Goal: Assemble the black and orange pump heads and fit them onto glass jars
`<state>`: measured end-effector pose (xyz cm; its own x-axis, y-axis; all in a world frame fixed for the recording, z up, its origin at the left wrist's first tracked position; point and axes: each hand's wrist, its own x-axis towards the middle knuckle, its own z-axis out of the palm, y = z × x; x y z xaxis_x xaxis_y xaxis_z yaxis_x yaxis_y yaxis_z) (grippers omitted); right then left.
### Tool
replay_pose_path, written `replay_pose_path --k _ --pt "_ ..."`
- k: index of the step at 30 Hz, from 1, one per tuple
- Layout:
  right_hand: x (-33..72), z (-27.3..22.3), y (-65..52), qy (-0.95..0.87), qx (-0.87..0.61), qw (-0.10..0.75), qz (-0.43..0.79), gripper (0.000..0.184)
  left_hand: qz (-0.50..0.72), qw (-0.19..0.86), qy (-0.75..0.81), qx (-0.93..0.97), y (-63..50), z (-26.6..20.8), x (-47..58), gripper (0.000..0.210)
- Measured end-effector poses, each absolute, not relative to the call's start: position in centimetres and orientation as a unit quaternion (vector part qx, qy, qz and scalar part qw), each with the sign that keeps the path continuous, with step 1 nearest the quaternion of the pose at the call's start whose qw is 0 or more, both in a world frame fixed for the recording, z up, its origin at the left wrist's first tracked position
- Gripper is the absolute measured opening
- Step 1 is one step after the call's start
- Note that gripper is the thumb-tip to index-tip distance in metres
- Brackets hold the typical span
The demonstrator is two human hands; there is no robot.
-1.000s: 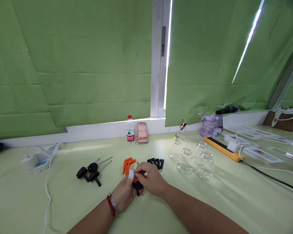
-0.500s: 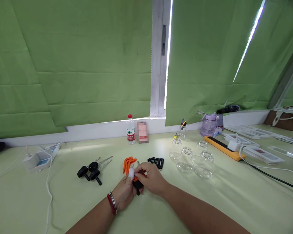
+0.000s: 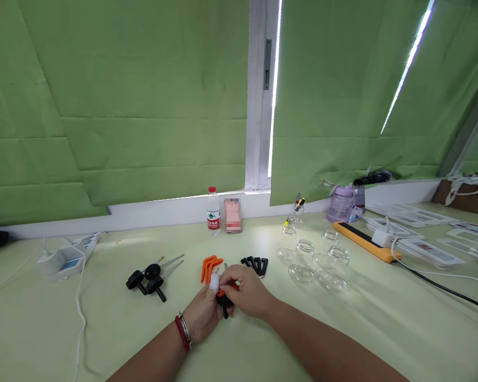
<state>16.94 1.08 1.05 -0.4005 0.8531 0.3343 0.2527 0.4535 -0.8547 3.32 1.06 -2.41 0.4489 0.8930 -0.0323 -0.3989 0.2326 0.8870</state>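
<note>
My left hand (image 3: pixel 205 314), with a white wrap on the thumb, is closed around a black round-capped part (image 3: pixel 224 301) whose short black stem points down. Pinched against its top, an orange piece (image 3: pixel 222 292) is in the fingers of my right hand (image 3: pixel 245 291), which partly cover it. Just behind my hands lie several orange bent levers (image 3: pixel 209 268). Beyond my right hand is a row of black tubular pieces (image 3: pixel 257 263). Several black round caps with stems and thin tubes (image 3: pixel 153 273) rest to the left.
Several clear bottles (image 3: pixel 302 261) stand at the right. Behind them is an orange and black power strip (image 3: pixel 366 241) with a black cable. A water bottle (image 3: pixel 213 215) and a phone-like panel (image 3: pixel 233 216) stand by the wall. A white cable (image 3: pixel 79 318) crosses the left side.
My hands and the parts in them look almost unmoved. At the far right edge, a blurred skin-coloured shape, perhaps another person's fingers, has appeared by the flat clear pieces.
</note>
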Motion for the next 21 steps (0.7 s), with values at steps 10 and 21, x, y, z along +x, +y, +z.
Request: replay_pose_path --k 10,21 --pt "17.0 1.4 1.2 -0.828 -0.329 0.408 0.197 0.017 0.443 0.731 0.297 0.425 0.8 -1.7 3.4 0.053" --pt "17.4 0.7 1.8 -0.894 -0.290 0.326 0.104 0.032 0.454 0.735 0.273 0.422 1.1 -2.0 2.7 0.047"
